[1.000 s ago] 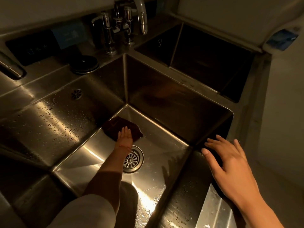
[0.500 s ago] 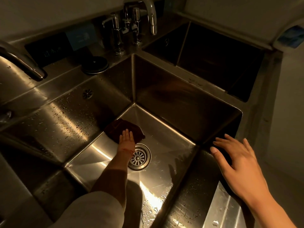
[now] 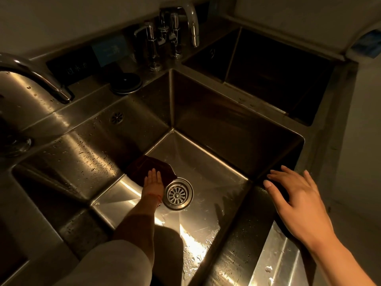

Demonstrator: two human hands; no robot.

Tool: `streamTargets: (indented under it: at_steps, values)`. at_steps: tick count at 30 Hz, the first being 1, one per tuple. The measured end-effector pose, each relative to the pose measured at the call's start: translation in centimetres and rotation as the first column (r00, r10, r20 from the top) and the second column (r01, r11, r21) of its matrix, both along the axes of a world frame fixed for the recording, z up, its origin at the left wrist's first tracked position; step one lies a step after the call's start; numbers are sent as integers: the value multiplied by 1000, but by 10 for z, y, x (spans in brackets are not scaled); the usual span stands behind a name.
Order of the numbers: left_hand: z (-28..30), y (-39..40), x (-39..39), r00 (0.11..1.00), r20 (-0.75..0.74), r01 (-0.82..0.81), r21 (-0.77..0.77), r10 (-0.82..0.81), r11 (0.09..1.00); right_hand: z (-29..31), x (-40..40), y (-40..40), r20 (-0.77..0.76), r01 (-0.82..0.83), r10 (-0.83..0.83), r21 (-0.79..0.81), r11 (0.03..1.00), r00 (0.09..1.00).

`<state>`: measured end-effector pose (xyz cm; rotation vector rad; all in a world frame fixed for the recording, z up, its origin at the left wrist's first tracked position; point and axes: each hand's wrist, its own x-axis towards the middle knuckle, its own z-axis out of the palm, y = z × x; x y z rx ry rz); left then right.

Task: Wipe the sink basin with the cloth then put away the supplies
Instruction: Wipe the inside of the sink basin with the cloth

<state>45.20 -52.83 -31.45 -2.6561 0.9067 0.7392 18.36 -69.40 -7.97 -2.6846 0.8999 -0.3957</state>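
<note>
It looked like a commercial kitchen or scullery: a deep stainless-steel sink basin (image 3: 206, 124) at centre, a second basin (image 3: 268, 69) at two o'clock, chrome taps (image 3: 175, 29) at twelve, a wet steel drainboard (image 3: 68, 145) at nine.

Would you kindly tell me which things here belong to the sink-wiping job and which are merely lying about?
In the job:
- dark brown cloth, pressed flat under the left hand
- stainless steel sink basin with round metal drain strainer
- right hand, open at the basin's rim

Lying about:
- chrome taps
- round black lid
- curved faucet
- second dark basin
</note>
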Motion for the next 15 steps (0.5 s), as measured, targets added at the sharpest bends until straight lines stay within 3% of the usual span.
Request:
streamTargets:
  at_steps: [15]
  values:
    - [-11,5,6,993,81,91,-9,-90,996,0,0,1,0,18,-18,-6,1000,1000]
